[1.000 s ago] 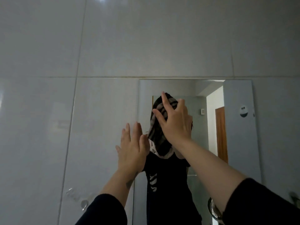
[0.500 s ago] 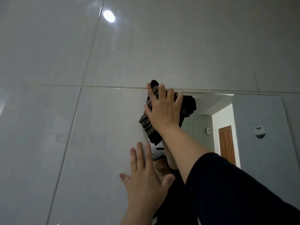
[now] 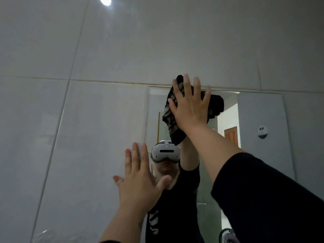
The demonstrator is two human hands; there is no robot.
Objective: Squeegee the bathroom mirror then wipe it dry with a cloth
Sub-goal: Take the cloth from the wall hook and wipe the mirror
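Note:
A frameless rectangular mirror hangs on the grey tiled wall. My right hand presses a dark striped cloth flat against the glass at the mirror's top edge, left of its middle, fingers spread over the cloth. My left hand rests flat with fingers apart on the mirror's left edge and the tile beside it, lower down, holding nothing. No squeegee is in view.
Large glossy grey wall tiles surround the mirror, with a lamp glare at the top. The mirror reflects a person in a headset, a wooden door and a small round wall fitting.
My right hand has carried the cloth up from the middle of the glass to the top edge and then rightward along it. My left hand stays flat near the mirror's left edge.

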